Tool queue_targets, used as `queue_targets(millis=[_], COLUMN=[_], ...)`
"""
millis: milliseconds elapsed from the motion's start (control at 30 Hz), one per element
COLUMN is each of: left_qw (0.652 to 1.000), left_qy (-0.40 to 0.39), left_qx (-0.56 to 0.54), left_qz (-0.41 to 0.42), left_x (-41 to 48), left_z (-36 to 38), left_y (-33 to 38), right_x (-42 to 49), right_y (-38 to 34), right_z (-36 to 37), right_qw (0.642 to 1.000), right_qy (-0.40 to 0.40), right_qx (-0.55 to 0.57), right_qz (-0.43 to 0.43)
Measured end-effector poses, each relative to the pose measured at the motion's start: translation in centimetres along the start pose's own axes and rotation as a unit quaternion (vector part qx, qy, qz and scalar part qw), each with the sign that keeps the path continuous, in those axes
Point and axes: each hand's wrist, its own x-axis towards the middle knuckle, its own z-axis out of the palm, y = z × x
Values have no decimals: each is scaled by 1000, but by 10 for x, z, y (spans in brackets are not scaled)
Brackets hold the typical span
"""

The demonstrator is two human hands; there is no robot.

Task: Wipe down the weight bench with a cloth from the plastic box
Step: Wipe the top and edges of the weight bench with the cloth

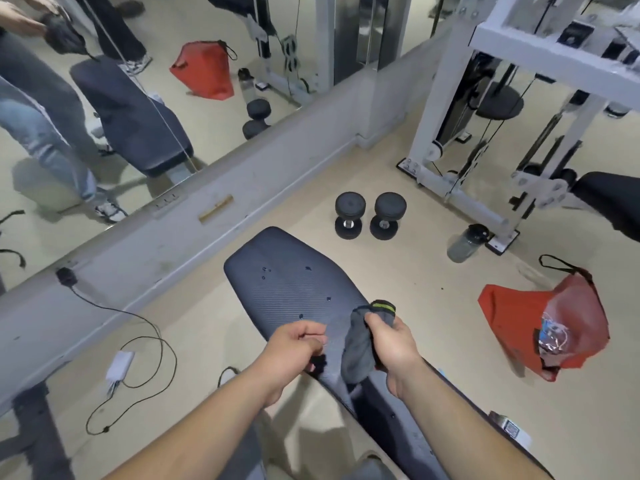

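The right hand [391, 344] grips the bunched grey cloth [358, 351] above the right edge of the bench [294, 282], likely readying it to wipe; the left hand [294, 348] curls beside it, whether pinching a corner I cannot tell.

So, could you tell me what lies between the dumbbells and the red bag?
A grey bottle on the floor, shown in the head view.
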Motion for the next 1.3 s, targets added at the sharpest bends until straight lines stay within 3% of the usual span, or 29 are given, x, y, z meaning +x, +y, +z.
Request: queue_targets(millis=[100,200,333,400,533,633,733,800,867,1000,1033,1167,1300], left_qw=[999,994,987,984,937,875,791,761,760,774,779,799,807], left_qy=[0,22,72,97,134,147,238,272,262,194,174,122,97], left_qx=[42,100,131,138,291,419,509,535,544,552,551,540,526], left_qz=[19,34,52,62,138,192,242,247,238,244,243,236,249], left_x=[55,124,211,250,329,374,402,407,408,397,395,387,387], left_z=[-45,-90,-152,-178,-206,-207,-197,-188,-184,-196,-200,-209,-216], left_y=[-24,-61,-117,-147,-201,-239,-256,-254,-253,-273,-278,-274,-278], right_x=[39,97,183,221,285,319,335,341,342,316,309,296,288], right_y=[11,29,56,74,142,194,209,213,220,227,229,234,234], right_z=[43,98,183,225,277,286,287,283,280,279,276,271,277], right_qw=[997,982,933,876,700,590,534,526,536,618,625,642,624], right_qy=[74,157,119,71,-22,-35,32,50,59,23,18,-5,-21], right_qx=[3,-85,-270,-399,-623,-656,-631,-616,-611,-621,-627,-644,-693], right_qz=[-10,-69,-205,-260,-348,-470,-562,-585,-579,-481,-465,-417,-361])
